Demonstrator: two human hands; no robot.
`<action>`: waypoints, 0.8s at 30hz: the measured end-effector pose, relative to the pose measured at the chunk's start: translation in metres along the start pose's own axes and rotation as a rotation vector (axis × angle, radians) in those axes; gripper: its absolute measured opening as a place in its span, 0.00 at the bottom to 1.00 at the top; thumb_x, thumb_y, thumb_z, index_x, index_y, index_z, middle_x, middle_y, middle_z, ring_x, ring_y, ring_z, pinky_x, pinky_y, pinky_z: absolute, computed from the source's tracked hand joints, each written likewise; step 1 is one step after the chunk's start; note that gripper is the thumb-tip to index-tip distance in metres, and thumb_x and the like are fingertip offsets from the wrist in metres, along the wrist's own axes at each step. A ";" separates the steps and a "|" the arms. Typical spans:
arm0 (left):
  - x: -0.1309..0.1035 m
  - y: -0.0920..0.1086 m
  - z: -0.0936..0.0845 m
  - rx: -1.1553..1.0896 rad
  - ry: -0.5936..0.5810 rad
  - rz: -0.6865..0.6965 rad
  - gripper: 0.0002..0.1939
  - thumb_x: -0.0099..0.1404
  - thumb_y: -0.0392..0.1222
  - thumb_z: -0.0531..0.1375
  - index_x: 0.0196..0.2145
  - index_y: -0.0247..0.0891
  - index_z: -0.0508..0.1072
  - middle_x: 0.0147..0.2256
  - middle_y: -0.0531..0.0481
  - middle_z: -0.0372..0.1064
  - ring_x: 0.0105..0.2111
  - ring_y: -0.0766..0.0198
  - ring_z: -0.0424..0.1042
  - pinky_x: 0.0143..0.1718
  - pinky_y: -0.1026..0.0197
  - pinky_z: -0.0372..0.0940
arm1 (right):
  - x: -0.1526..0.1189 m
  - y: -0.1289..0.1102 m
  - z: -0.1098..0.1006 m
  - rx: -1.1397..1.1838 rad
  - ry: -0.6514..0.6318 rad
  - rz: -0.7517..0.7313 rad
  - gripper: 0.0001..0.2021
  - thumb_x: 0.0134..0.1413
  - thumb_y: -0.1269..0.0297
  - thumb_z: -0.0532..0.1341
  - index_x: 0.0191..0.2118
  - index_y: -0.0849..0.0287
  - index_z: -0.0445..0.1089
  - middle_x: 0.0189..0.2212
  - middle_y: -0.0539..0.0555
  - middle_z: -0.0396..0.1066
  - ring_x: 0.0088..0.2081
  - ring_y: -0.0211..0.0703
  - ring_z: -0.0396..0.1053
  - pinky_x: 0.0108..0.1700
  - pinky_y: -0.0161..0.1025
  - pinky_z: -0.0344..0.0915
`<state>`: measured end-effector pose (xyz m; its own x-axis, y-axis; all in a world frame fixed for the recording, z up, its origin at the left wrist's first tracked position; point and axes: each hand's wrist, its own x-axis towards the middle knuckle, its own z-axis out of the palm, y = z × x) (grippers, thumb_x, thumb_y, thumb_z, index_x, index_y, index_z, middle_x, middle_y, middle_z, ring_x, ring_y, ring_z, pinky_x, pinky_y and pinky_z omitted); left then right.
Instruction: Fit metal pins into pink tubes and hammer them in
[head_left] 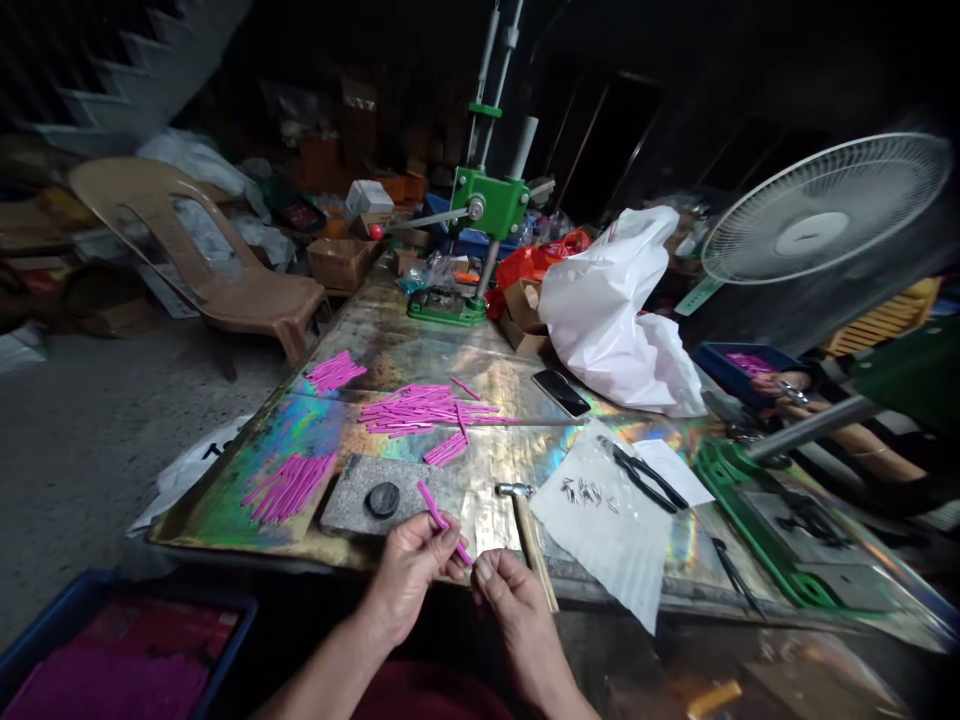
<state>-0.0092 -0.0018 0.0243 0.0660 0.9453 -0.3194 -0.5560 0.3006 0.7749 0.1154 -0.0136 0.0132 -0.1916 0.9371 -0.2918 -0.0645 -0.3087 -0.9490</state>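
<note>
My left hand (420, 560) is closed around a thin magenta stick (433, 505), which slants down to the right. At the stick's lower end, my right hand (512, 597) is pinched; what its fingertips hold is too small to make out. Just beyond my left hand lies a grey stone block (345, 495) with a round black piece (383, 499) on it. A hammer (528, 535) rests right of the block. Farther right, a white sheet (630, 560) carries small metal pieces (589, 493) and black-handled pliers (649, 477).
Piles of magenta sticks (416, 408) lie on the table's left half. A phone (561, 393), a white bag (611, 310) and a green press (491, 200) stand beyond. Another green press (795, 540) is at right, near another person's hand (795, 395). A blue bin (244, 640) sits lower left.
</note>
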 end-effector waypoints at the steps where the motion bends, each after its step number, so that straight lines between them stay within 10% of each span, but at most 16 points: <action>1: 0.000 0.000 0.000 -0.001 0.001 -0.003 0.11 0.47 0.43 0.65 0.24 0.33 0.69 0.20 0.54 0.66 0.18 0.72 0.64 0.21 0.69 0.61 | 0.000 0.001 0.000 0.003 0.000 -0.003 0.19 0.43 0.48 0.57 0.19 0.58 0.55 0.15 0.43 0.51 0.18 0.32 0.45 0.21 0.32 0.43; 24: 0.001 -0.008 -0.001 0.120 0.054 0.079 0.10 0.50 0.43 0.62 0.25 0.33 0.69 0.21 0.55 0.65 0.17 0.75 0.59 0.20 0.70 0.57 | 0.013 0.014 0.003 0.174 -0.002 -0.032 0.15 0.45 0.54 0.59 0.21 0.58 0.56 0.13 0.42 0.53 0.17 0.31 0.46 0.21 0.32 0.43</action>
<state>-0.0055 -0.0031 0.0170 -0.0204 0.9596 -0.2807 -0.4546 0.2411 0.8574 0.1095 -0.0064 -0.0033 -0.1888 0.9466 -0.2612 -0.2393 -0.3023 -0.9227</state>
